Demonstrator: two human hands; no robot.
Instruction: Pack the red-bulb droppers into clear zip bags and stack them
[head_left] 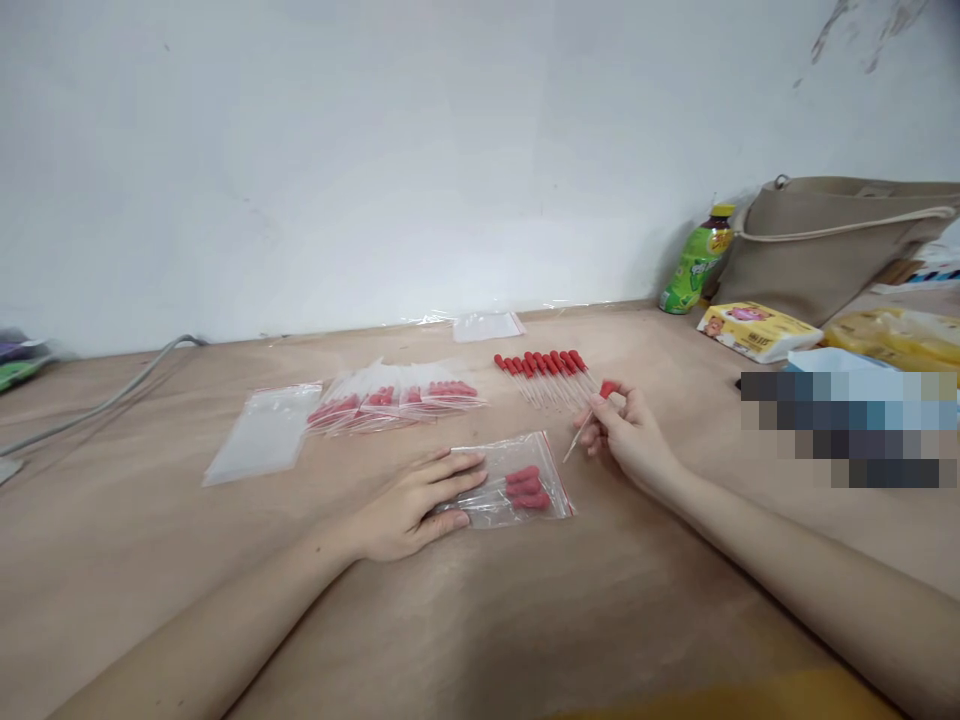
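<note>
A small zip bag (517, 485) with red-capped droppers inside is pressed flat on the counter (150, 560) by the open left hand (416, 500). Just right of the bag, one dropper (592, 415) is pinched in the closed grip of the right hand (630, 440). The thin glass tip could snap against the bag's edge. The bag's opening is hard to make out.

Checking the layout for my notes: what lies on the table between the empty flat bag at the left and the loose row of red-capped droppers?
In the head view, a fanned pile of filled bags lies between the empty bag and the droppers.
</note>
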